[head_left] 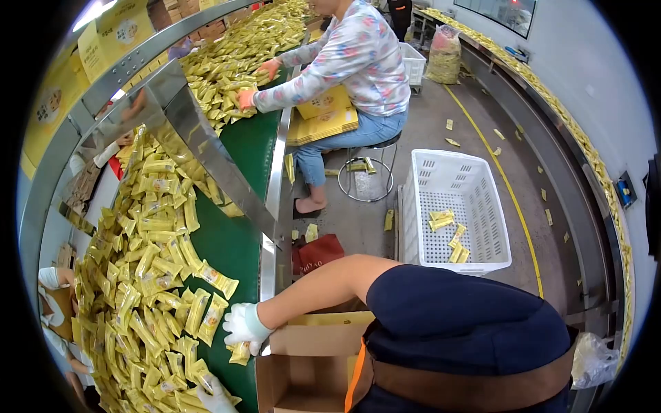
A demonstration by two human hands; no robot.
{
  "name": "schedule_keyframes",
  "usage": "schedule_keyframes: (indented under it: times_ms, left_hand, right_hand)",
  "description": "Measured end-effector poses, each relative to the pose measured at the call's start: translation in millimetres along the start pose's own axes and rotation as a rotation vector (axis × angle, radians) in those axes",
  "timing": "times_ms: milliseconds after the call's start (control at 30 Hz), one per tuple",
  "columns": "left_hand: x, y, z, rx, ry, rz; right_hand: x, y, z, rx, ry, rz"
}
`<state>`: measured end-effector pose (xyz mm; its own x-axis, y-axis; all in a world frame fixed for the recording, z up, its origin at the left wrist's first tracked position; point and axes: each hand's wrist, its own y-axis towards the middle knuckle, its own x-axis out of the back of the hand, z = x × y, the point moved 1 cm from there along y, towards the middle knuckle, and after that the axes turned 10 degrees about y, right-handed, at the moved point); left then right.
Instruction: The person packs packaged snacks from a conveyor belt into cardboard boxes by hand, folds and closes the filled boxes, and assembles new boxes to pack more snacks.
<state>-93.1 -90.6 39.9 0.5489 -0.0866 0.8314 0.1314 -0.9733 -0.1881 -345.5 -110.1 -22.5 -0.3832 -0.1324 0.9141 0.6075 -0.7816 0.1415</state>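
My right hand [246, 326], in a white glove with a pale green cuff, is at the metal edge of the green conveyor belt [244, 153]. Its fingers are curled over a yellow snack packet [239, 353], part of which sticks out below the palm. My left hand [217, 397], also white-gloved, is low at the bottom edge of the view among the packets. Its fingers are partly hidden, so I cannot tell its grip. A large heap of yellow packets [148, 275] covers the belt beside both hands. Right by my right wrist is an open cardboard box [310, 378].
Across the belt's far end, a seated person [358, 62] in orange gloves handles packets. A slanted metal divider [217, 155] crosses the belt. A white crate [458, 199] with several packets stands on the floor. A red bag [318, 255] lies under the belt edge. Others' hands show at left.
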Motion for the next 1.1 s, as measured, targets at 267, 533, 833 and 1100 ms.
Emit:
schedule_keyframes:
  times_ms: [267,533,833,1100]
  left_hand:
    - [0.7,-9.6,42.3,0.019,0.082,0.031]
    - [-28.5,-28.4,84.1,-0.215,-0.163,-0.060]
    - [-23.3,-70.3,76.0,-0.237,0.215,-0.310]
    - [16.9,-21.9,57.3,-0.045,-0.167,-0.374]
  right_hand:
    - [9.4,-3.1,7.7,-0.032,-0.060,-0.039]
    - [44.3,-15.8,-9.8,-0.249,0.229,0.025]
    - [99.5,37.5,-31.1,0.092,0.354,0.103]
    - [67.1,91.8,-36.4,0.021,0.257,0.531]
